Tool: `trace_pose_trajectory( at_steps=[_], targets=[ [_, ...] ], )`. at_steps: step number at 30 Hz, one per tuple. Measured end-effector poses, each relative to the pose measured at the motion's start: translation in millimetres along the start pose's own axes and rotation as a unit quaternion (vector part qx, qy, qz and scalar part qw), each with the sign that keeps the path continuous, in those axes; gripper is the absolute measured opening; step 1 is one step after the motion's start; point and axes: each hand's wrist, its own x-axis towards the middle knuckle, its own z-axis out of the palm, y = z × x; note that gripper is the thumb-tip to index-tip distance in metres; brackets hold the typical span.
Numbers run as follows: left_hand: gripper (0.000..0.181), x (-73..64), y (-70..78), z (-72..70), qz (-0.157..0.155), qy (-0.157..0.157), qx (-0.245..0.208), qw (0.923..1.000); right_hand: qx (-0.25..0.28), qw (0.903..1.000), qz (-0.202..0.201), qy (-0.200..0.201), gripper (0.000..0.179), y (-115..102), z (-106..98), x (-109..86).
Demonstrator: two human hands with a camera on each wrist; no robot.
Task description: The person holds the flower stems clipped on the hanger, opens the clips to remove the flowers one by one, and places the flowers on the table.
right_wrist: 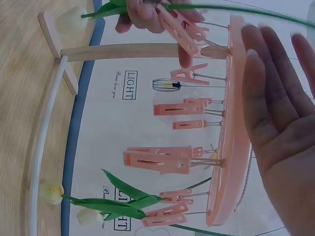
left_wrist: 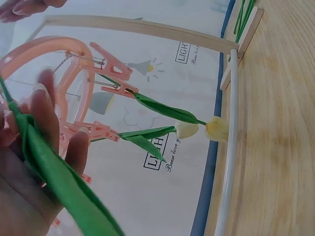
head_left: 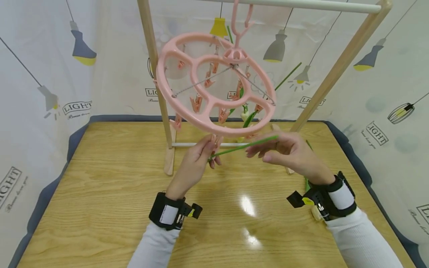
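A pink round hanger (head_left: 161, 74) with clothespins round its ring hangs from the white top bar (head_left: 301, 3). My left hand (head_left: 192, 160) grips a pink clothespin (right_wrist: 177, 32) at the ring's near edge, along with an artificial tulip. The tulip's green stem (head_left: 244, 146) slants up to the right, and its leaf (left_wrist: 64, 182) crosses the left palm; its pale flower (right_wrist: 71, 19) shows in the right wrist view. Beside the ring, my right hand (head_left: 291, 152) has loosely extended fingers close to the stem's end, gripping nothing.
Other clothespins hold a white tulip (left_wrist: 187, 130) and a yellow tulip (left_wrist: 216, 128), flowers down, at the hanger's far side. Wooden posts (head_left: 342, 59) stand either side, joined low by a white rod (head_left: 187, 144). More green stems (left_wrist: 243, 22) lie on the table (head_left: 117, 186) at the right.
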Motion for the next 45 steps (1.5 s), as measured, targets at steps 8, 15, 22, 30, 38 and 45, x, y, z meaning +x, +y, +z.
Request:
trace_pose_trajectory(
  at_steps=[8, 15, 22, 30, 38, 45],
  targets=[
    [0.021, 3.2, 1.0, 0.9, 0.03, 0.004, -0.007, 0.9995, -0.023, 0.9957, 0.031, 0.084, 0.022, -0.4, 0.3, 2.3],
    [0.006, 3.9, 3.2, 2.2, 0.06, 0.001, 0.01, 0.9982, -0.037, 0.9837, -0.011, 0.176, 0.021, 4.6, 0.1, 6.1],
    [0.021, 1.0, 8.0, 3.5, 0.049, 0.01, 0.004, 0.9987, -0.003, 0.9713, -0.061, 0.23, 0.02, 5.5, 1.3, 9.0],
    [0.026, 2.6, 13.9, 13.8, 0.053, 0.029, -0.05, 0.9969, 0.036, 0.9592, -0.065, 0.273, 0.016, 10.5, 8.3, 12.8],
    [0.03, 1.6, 18.0, 17.7, 0.025, 0.049, -0.064, 0.9964, 0.104, 0.9552, -0.101, 0.258, 0.024, 17.0, 14.4, 19.3],
    [0.028, 1.2, 19.7, 17.3, 0.033, 0.057, -0.096, 0.9932, 0.149, 0.9516, -0.118, 0.241, 0.044, 17.9, 20.1, 20.0]
  ],
)
